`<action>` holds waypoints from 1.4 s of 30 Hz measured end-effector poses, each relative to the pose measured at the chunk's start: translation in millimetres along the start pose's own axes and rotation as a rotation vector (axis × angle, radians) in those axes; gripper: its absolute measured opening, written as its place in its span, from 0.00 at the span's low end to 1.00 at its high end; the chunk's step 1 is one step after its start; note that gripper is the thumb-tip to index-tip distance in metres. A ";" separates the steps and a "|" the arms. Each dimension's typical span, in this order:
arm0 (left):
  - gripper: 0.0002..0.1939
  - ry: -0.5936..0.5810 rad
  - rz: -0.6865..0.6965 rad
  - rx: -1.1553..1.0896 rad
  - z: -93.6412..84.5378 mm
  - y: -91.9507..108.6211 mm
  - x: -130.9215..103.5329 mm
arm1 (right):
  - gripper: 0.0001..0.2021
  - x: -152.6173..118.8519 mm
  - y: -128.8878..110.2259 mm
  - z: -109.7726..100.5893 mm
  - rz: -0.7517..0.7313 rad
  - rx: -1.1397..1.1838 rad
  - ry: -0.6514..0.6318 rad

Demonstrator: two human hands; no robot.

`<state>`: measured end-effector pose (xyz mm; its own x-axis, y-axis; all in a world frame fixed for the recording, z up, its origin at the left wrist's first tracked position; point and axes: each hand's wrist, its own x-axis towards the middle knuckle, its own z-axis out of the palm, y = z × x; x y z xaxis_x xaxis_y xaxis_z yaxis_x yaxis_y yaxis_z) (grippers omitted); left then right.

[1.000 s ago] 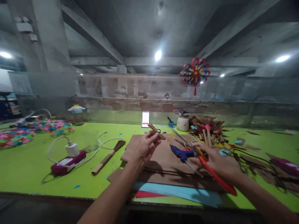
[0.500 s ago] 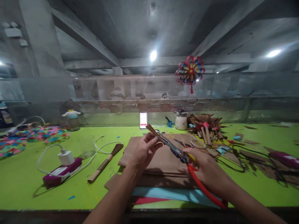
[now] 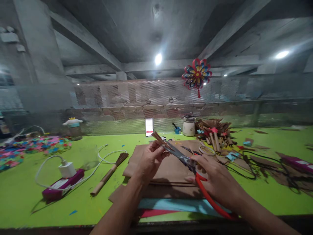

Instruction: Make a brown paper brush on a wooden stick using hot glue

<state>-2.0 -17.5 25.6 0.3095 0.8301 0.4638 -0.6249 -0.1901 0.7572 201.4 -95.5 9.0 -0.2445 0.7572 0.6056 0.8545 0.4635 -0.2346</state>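
Note:
Pinched in the fingers of my left hand [image 3: 152,160] is a narrow folded strip of brown paper [image 3: 158,139], its layered end pointing up and away. My right hand [image 3: 215,174] grips red-handled scissors [image 3: 212,199], whose grey blades reach left against the paper, close to my left fingertips. How far the blades are apart is hard to make out. Below both hands lies a stack of brown kraft paper [image 3: 166,169], with light blue paper [image 3: 181,205] and red paper [image 3: 156,213] showing at its near edge. A rolled brown paper piece with a frayed end [image 3: 107,174] rests to the left.
Left are a purple power strip [image 3: 63,184] with a white charger [image 3: 67,169], a clear cup [image 3: 88,156] and colourful paper stars [image 3: 36,147]. A phone [image 3: 149,127] and a white jar [image 3: 188,126] stand behind. Brown paper bundles [image 3: 212,130], scraps and black cables [image 3: 244,173] lie right.
The camera view has shifted slightly. My left hand still holds the paper strip, and the scissor blades look closer together on it than before.

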 end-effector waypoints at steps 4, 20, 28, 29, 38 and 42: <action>0.06 -0.006 0.013 -0.003 -0.1 0.2 -0.6 | 0.18 0.0 -2.4 -2.2 -0.001 -0.035 -0.013; 0.12 0.092 0.051 0.024 0.8 -1.7 1.7 | 0.20 -0.8 0.1 -2.1 -0.018 -0.055 -0.014; 0.07 0.112 0.034 0.079 -3.5 -2.0 1.8 | 0.19 -2.0 2.3 -2.9 -0.036 -0.078 0.021; 0.06 0.109 0.029 0.076 -4.3 -1.9 1.6 | 0.18 -2.3 2.5 -2.9 -0.044 -0.080 0.036; 0.05 0.037 0.022 0.083 -4.5 -2.1 1.6 | 0.19 -1.6 -0.6 -3.1 -0.031 -0.019 -0.020; 0.06 0.023 0.033 0.086 -4.4 -2.8 0.9 | 0.19 -0.2 -1.5 -4.2 -0.027 0.015 -0.024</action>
<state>-3.1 -13.9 21.9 0.2724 0.8341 0.4796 -0.5701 -0.2616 0.7788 202.2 -98.3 12.4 -0.2784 0.7550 0.5937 0.8406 0.4906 -0.2297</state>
